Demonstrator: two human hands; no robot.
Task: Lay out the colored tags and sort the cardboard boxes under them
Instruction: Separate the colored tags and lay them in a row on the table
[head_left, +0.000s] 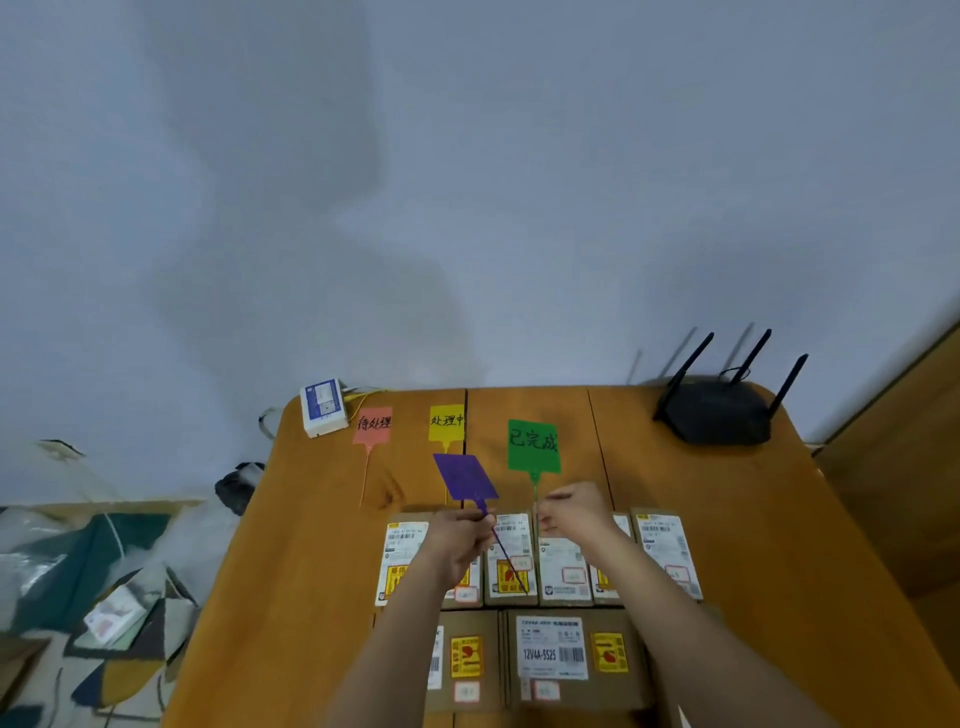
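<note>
A pink tag (373, 424), a yellow tag (446, 423) and a green tag (533, 446) lie in a row across the far half of the wooden table (291, 545), each with handwriting on it. My left hand (460, 543) is shut on the stem of a purple tag (465, 477), which it holds up above the table between the yellow and green tags. My right hand (569, 512) hovers just right of it, fingers curled, by the green tag's tail; whether it pinches that tail is unclear. Several cardboard boxes (563, 564) with shipping labels sit in two rows beneath my forearms.
A black router (719, 410) with antennas stands at the table's far right corner. A small white box (323, 408) with a cable sits at the far left corner. Left of the table, bags and a patterned rug (104, 613) cover the floor. A wooden panel (904, 467) rises at right.
</note>
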